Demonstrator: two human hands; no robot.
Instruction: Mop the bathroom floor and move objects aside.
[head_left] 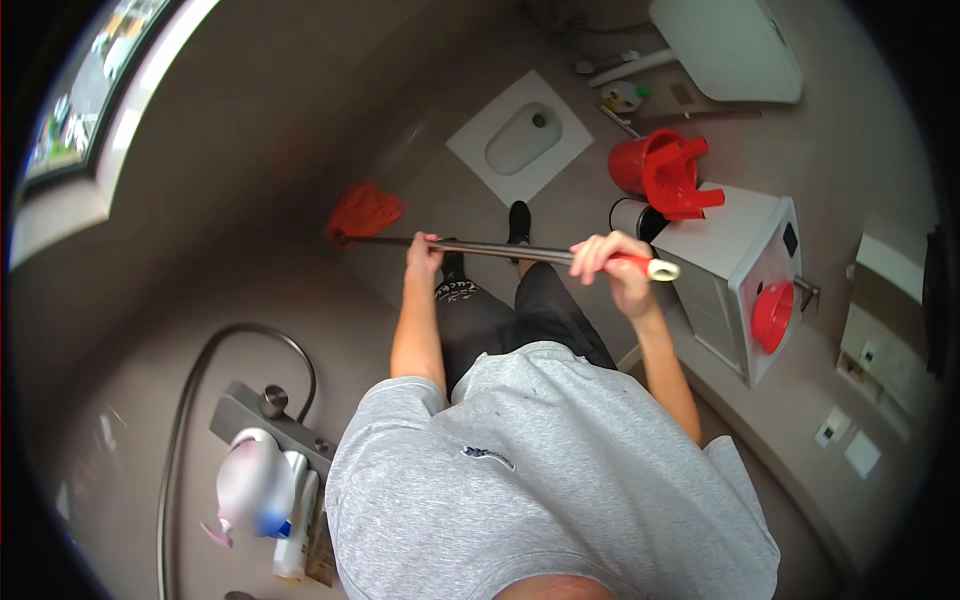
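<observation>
On the far left is a bright window (103, 148). Below it, a gray shower hose (169, 440) bends around a gray shower shelf (245, 412). A white bottle (293, 515) stands in front of the shelf. Next comes the fluffy orange-red mop head (367, 208), low down near the wall. It is on the end of a long gray mop (500, 249), which goes across in front of the legs. The left hand (422, 257) is closed around the pole, nearer the mop head. A white squat toilet (522, 145) is in the floor behind. The right hand (615, 266) is wrapped around the pole near its red and white end. Farther right are a red bucket (628, 163), a white cabinet (715, 230) and a red basin (772, 317).
</observation>
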